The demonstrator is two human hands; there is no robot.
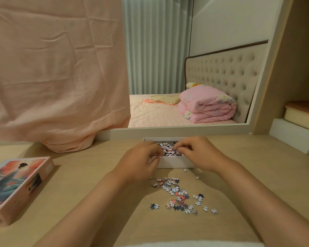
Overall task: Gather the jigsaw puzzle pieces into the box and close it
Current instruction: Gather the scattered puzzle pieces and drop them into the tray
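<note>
1. Left hand [143,157] and right hand [198,154] are over the white box [175,163], fingers [184,148] curled; cannot tell whether they grip pieces.
2. Loose puzzle pieces [178,195] lie on the bench [78,175], just before the box.
3. Best to release low, inside the walls, so nothing spills.

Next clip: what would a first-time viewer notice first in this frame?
The left hand and right hand meet over the open white box at the far middle of the table, with puzzle pieces inside. Loose pieces lie scattered just in front of it, between the forearms. The picture-printed lid sits at the left edge, below a big peach cloth.
</note>
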